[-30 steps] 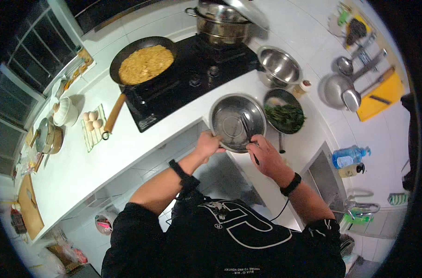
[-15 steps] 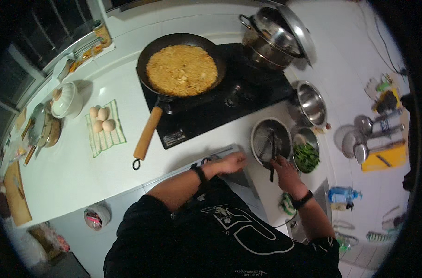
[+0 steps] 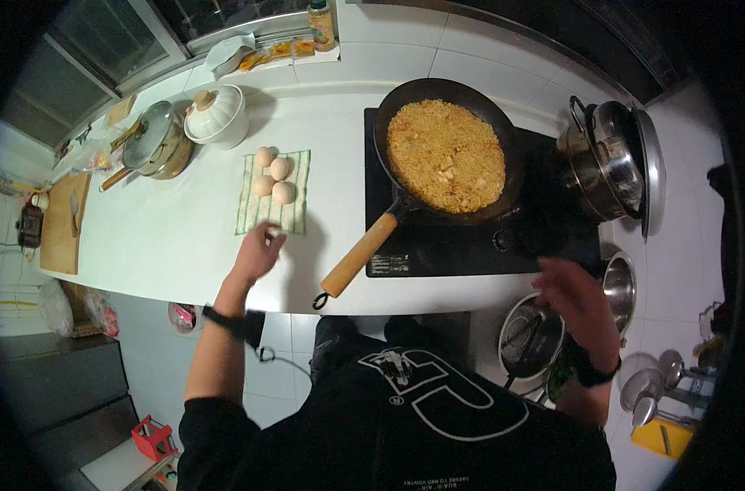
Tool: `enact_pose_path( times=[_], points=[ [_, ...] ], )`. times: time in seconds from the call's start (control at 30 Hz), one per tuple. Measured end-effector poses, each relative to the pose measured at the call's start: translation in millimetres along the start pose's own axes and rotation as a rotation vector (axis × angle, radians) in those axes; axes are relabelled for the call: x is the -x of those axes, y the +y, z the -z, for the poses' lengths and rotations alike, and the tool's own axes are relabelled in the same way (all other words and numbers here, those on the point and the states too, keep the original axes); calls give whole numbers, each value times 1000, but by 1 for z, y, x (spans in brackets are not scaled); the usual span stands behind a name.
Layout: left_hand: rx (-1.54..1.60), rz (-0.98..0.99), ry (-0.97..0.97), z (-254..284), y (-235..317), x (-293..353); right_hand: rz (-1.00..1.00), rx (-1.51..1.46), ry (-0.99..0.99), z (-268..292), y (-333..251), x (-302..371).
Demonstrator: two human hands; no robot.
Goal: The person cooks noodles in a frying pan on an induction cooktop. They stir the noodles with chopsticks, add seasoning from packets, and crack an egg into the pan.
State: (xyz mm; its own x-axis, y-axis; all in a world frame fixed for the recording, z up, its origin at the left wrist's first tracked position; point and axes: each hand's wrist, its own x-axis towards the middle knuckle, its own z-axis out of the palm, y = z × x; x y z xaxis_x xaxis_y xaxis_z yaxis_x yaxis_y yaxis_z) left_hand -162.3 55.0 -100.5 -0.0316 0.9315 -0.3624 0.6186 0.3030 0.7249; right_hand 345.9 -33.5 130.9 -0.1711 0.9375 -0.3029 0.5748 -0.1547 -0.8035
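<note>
My left hand [image 3: 260,251] hovers at the near edge of a green-striped white cloth [image 3: 250,199], fingers loosely bent and a little apart. Several brown eggs [image 3: 279,169] sit on that cloth just beyond the fingertips. My right hand [image 3: 575,296] is in the air by the near right corner of the black cooktop [image 3: 462,263], slightly blurred, fingers stretched out and holding nothing. Below and left of it stands a metal bowl with a strainer [image 3: 520,340] and a black-handled utensil [image 3: 529,348] in it. On the cooktop a wok [image 3: 513,168] holds yellow-brown fried rice or noodles [image 3: 446,155].
The wok's wooden handle [image 3: 360,255] juts over the counter between my hands. A lidded white pot [image 3: 229,123] and a glass-lidded saucepan [image 3: 164,147] stand at far left. Right of the cooktop are a steel pot [image 3: 589,164] and a steel bowl [image 3: 622,288].
My view has turned left. My right hand has let go of the black-handled utensil and lifted away from the strainer bowl. My left hand has reached out to the cloth with the eggs.
</note>
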Motion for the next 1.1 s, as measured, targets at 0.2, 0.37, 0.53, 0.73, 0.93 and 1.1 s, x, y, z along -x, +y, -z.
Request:
enact_pose_path(
  times=[0.2,0.37,0.53,0.73,0.93,1.1],
  points=[
    [-392,-8,224,-19,-7,-104,18,149,-67,-76,-48,-44],
    [-483,-202,259,-26,-39,-117,86,184,-142,-113,-62,-32],
    [-233,-350,249,-22,-38,-103,155,111,-146,-138,-50,-31],
    [419,-584,-102,20,102,-5,109,-398,-209,-144,-48,-83],
    [-78,-917,-74,-24,233,47,242,-904,-39,-148,-41,-135],
    [-55,-856,15,-43,236,45,69,-1069,21,-92,10,-142]
  ],
)
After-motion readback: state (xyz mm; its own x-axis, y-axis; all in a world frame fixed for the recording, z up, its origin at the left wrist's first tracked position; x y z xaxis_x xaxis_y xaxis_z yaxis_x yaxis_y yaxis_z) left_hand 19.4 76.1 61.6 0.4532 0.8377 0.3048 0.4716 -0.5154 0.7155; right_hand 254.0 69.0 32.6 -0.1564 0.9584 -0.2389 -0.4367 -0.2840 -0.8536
